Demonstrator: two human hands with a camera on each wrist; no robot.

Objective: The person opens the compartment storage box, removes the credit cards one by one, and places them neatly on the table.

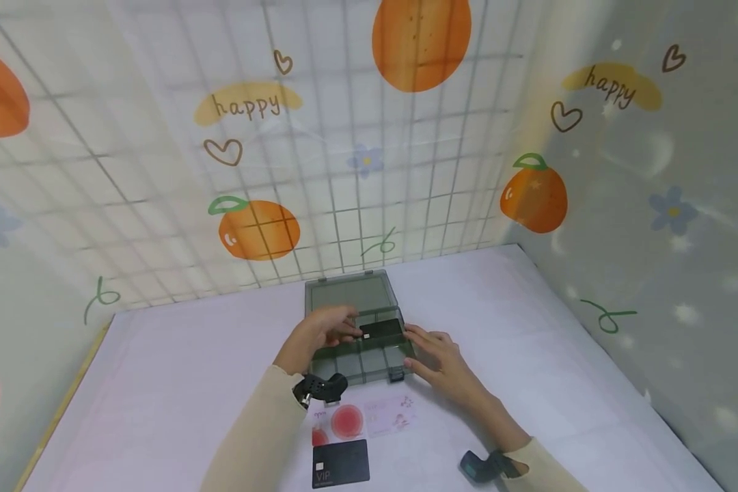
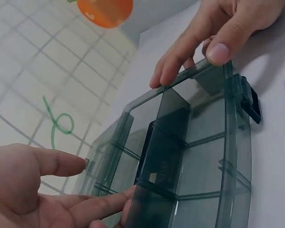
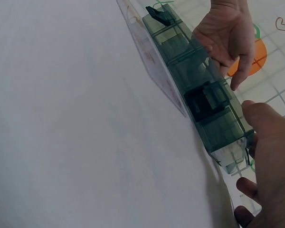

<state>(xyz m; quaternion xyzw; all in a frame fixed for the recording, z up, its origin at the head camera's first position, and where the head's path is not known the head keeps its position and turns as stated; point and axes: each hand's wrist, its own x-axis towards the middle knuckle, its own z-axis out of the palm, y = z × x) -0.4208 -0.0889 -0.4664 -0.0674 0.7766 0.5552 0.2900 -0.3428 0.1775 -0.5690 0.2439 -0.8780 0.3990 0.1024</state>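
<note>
A translucent dark-green compartment box (image 1: 373,367) lies with its lid (image 1: 350,290) folded back. Inside it, a black card (image 1: 383,329) with a small chip leans lengthwise against a divider; "VIP" shows faintly through the plastic in the left wrist view. My left hand (image 1: 332,328) reaches in over the box's left side, thumb raised, fingertips at the card's left end. At the opposite side, my right hand (image 1: 443,362) rests its fingers and thumb against the right wall of the box; the thumb is near the front corner.
Before the box lie a card with red circles (image 1: 347,421), a pale pink card (image 1: 391,416) and a black VIP card (image 1: 341,464). A dark latch (image 1: 396,374) sticks out from the box's front. Printed curtains (image 1: 369,198) border the white table (image 1: 209,383) behind and at the sides.
</note>
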